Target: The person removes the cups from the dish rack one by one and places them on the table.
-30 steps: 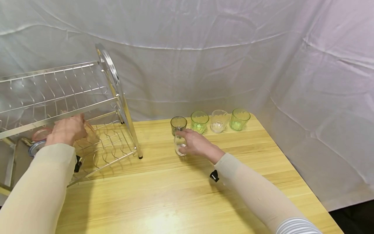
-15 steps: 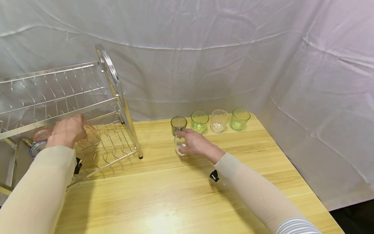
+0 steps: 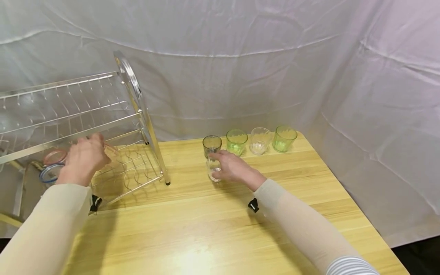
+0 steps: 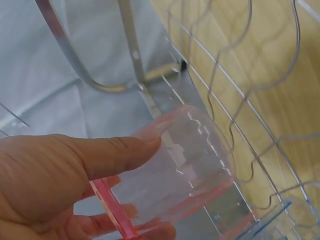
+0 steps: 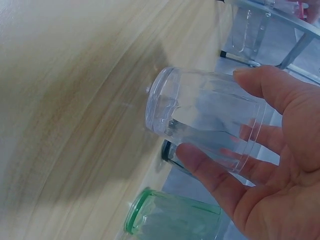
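My left hand [image 3: 86, 158] is inside the lower tier of the metal dish rack [image 3: 151, 141]. It grips a pink-tinted transparent glass [image 4: 192, 155] near its pink rim, thumb on one side and fingers on the other, in the left wrist view. A blue-rimmed glass [image 3: 51, 172] and another pink-rimmed glass [image 3: 55, 156] are beside that hand in the rack. On the table my right hand [image 3: 235, 168] holds a clear glass [image 5: 210, 115] by its sides. Just behind it is a dark grey glass [image 3: 212, 144].
Right of the dark glass, a green glass [image 3: 236, 142], a clear glass [image 3: 260, 141] and another green glass [image 3: 284, 139] line the back edge of the wooden table [image 3: 192, 221]. The rack's upper tier [image 3: 68, 133] passes close over my left hand. Grey cloth [image 3: 240, 84] hangs behind.
My left hand has shifted slightly right and toward me within the rack, uncovering more of the blue-rimmed glass. The right hand stays on the clear glass; the head view has shifted a little.
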`<state>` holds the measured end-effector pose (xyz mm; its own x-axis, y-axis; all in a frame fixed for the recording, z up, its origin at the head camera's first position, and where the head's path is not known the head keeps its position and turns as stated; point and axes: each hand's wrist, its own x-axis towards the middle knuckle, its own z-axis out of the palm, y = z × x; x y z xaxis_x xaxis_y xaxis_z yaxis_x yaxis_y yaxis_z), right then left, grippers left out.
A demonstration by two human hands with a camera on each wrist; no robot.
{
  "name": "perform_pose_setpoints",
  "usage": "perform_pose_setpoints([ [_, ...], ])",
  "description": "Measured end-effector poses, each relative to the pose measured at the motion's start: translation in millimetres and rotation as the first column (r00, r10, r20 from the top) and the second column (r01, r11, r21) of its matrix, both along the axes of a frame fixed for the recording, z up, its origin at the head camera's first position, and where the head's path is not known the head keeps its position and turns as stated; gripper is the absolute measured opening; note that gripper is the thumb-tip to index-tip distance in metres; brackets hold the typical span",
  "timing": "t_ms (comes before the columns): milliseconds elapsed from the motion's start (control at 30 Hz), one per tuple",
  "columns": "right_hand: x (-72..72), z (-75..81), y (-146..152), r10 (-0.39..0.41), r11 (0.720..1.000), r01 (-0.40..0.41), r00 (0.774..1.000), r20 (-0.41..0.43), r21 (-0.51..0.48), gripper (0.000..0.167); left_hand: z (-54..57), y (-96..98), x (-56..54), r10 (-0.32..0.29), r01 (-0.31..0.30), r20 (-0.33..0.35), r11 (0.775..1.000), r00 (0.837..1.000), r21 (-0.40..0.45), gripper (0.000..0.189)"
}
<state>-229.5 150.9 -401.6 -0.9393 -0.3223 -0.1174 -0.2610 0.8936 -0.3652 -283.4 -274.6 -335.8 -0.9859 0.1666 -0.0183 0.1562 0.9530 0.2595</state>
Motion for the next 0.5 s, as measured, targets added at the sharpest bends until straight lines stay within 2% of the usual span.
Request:
perform_pose_setpoints([
  [133,-1.0,-0.5,1.4,0.001,1.0,-0.001,1.0,-0.005,-0.001,0.078,-0.8,9.6,11.8,-0.001,0.003,-0.031,0.999,1.0,0.044,0.055],
  [267,-1.3,-1.4,2.7,0.006,1.0,-0.006,1.0,-0.013,-0.001,0.077,-0.4,18.4,21.6,-0.033,0.036,-0.057,0.998,0.998,0.049,0.051],
  [367,-1.7,-1.6,2.7,0.01,1.0,-0.01,1.0,-0.01,-0.007,0.078,0.9,24.2,29.2,-0.052,0.054,-0.041,0.997,0.998,0.046,0.047],
  [500,-1.9,-1.1,1.4,0.011,1.0,-0.011,1.0,0.001,-0.018,0.079,5.0,30.0,37.8,-0.041,0.041,0.011,0.998,0.999,0.041,0.046],
])
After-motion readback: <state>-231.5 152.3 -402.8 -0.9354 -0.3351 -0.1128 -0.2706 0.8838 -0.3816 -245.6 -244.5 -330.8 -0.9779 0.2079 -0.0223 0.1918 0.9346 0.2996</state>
